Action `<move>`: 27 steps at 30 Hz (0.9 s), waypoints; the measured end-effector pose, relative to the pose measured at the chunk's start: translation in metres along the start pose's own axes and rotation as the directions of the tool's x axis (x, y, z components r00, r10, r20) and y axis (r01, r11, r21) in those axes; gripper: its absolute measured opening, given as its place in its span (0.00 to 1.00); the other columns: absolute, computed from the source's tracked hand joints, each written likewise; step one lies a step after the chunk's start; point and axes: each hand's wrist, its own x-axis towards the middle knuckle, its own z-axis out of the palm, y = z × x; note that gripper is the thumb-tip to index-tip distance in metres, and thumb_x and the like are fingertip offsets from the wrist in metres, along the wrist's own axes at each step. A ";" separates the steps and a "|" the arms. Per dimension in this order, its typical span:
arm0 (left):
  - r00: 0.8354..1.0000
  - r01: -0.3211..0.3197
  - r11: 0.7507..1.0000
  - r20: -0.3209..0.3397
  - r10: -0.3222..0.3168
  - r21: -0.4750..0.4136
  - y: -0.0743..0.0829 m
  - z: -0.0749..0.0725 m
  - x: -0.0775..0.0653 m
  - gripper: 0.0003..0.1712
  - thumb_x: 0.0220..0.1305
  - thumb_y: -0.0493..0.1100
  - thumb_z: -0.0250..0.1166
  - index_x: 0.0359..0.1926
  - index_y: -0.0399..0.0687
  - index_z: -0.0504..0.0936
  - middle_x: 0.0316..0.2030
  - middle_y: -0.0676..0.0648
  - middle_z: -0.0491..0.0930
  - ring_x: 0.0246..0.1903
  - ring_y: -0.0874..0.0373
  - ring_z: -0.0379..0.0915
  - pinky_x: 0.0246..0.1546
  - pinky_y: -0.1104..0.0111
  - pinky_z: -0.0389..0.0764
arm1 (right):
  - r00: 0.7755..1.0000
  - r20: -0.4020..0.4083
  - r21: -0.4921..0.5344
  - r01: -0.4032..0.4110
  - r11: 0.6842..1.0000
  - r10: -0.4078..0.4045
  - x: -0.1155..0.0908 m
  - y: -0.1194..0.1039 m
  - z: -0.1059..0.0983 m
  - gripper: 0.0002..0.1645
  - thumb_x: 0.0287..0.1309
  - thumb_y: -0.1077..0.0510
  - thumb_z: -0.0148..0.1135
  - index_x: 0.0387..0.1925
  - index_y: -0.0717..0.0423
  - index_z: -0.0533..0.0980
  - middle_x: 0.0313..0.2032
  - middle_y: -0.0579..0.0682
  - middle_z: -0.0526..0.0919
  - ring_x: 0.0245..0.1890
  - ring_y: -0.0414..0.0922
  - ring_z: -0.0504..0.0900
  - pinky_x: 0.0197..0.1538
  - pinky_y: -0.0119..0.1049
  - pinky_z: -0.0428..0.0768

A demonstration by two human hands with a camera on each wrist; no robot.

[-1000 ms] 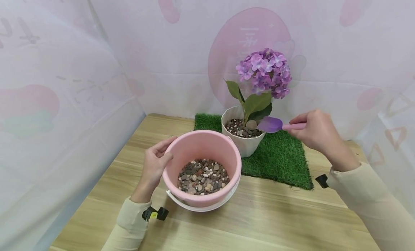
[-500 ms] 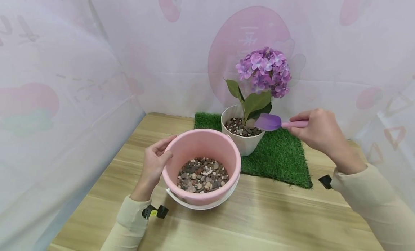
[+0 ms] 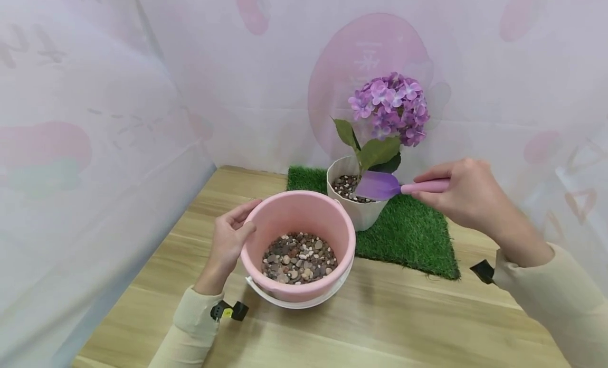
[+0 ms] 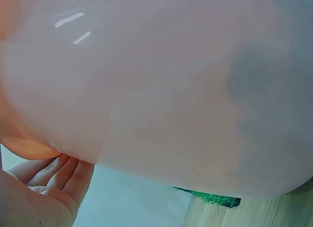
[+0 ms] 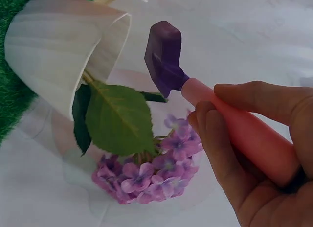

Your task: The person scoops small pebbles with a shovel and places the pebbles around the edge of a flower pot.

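1. Head view: the left hand (image 3: 228,238) grips the left rim of a round pink plastic bucket (image 3: 298,292), thumb over the edge and fingers along the outer wall. The bucket stands upright on a pale wood-grained table (image 3: 389,320), near and left of the pot.

2. Multicoloured pebbles (image 3: 300,260), mixed brown, grey and white, cover the bucket floor. A curved white bail handle (image 3: 304,305) hangs lowered along its near side.

3. The right hand (image 3: 467,194) pinches the pink handle of a small scoop with a translucent purple blade (image 3: 380,186). Its blade points left, above the right part of the pot's mouth; in the right wrist view it appears apart from the rim.

4. A faceted white pot (image 3: 363,216), upright at the far side, contains small dark and white stones (image 3: 344,186). From it rises a purple hydrangea with broad green leaves (image 3: 393,109).

5. Beneath the pot lies a rectangle of green artificial turf (image 3: 410,238). White fabric with pink prints (image 3: 266,93) hangs behind.

6. Left wrist view: fingers (image 4: 73,180) press against the bucket's outer wall, which occupies most of the field.
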 end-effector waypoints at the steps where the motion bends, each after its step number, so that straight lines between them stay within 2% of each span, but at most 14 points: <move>1: 1.000 -0.001 1.000 0.001 0.001 -0.001 0.000 0.000 0.000 0.31 0.61 0.21 0.54 0.66 0.27 0.77 0.64 0.26 0.79 0.50 0.69 0.85 0.47 0.77 0.89 | 1.000 -0.003 -0.009 0.019 1.000 -0.019 -0.001 -0.003 0.000 0.16 0.62 0.52 0.76 0.48 0.56 0.90 0.39 0.51 0.94 0.24 0.32 0.87 0.12 0.29 0.67; 6: 1.000 -0.013 1.000 0.003 0.013 -0.007 0.000 0.000 0.000 0.30 0.61 0.21 0.54 0.66 0.26 0.77 0.64 0.26 0.79 0.51 0.70 0.84 0.48 0.77 0.89 | 0.997 0.012 0.004 0.079 0.997 -0.079 -0.002 -0.021 0.001 0.11 0.61 0.57 0.75 0.46 0.50 0.91 0.38 0.47 0.94 0.20 0.29 0.83 0.12 0.27 0.64; 9: 1.000 -0.010 1.000 0.001 0.010 -0.003 0.000 0.000 0.000 0.31 0.61 0.21 0.54 0.66 0.26 0.77 0.64 0.27 0.79 0.51 0.70 0.84 0.48 0.77 0.89 | 0.994 0.039 0.041 0.099 0.994 -0.100 -0.002 -0.029 0.004 0.10 0.60 0.59 0.75 0.44 0.50 0.92 0.37 0.46 0.94 0.21 0.30 0.85 0.12 0.26 0.64; 14: 1.000 0.001 1.000 0.000 -0.001 0.003 -0.002 0.000 0.000 0.31 0.61 0.21 0.55 0.66 0.28 0.78 0.64 0.27 0.79 0.51 0.69 0.85 0.49 0.76 0.89 | 0.986 0.055 0.040 0.155 0.987 -0.157 0.001 -0.039 0.010 0.09 0.59 0.57 0.77 0.42 0.51 0.92 0.36 0.47 0.94 0.26 0.34 0.90 0.15 0.27 0.72; 21: 1.000 -0.009 1.000 0.004 0.009 0.002 -0.002 0.000 0.000 0.30 0.62 0.22 0.55 0.66 0.27 0.78 0.63 0.27 0.79 0.50 0.70 0.85 0.48 0.77 0.89 | 0.967 0.089 0.035 0.236 0.971 -0.239 0.008 -0.053 0.020 0.07 0.59 0.60 0.76 0.40 0.52 0.92 0.36 0.50 0.94 0.18 0.33 0.79 0.17 0.27 0.74; 27: 1.000 -0.012 1.000 0.005 0.012 0.009 -0.003 0.000 0.000 0.30 0.62 0.22 0.55 0.66 0.28 0.78 0.63 0.26 0.80 0.50 0.69 0.85 0.47 0.77 0.89 | 0.953 0.125 0.005 0.277 0.961 -0.276 0.015 -0.065 0.033 0.05 0.55 0.60 0.79 0.35 0.55 0.92 0.30 0.47 0.93 0.21 0.32 0.83 0.20 0.27 0.81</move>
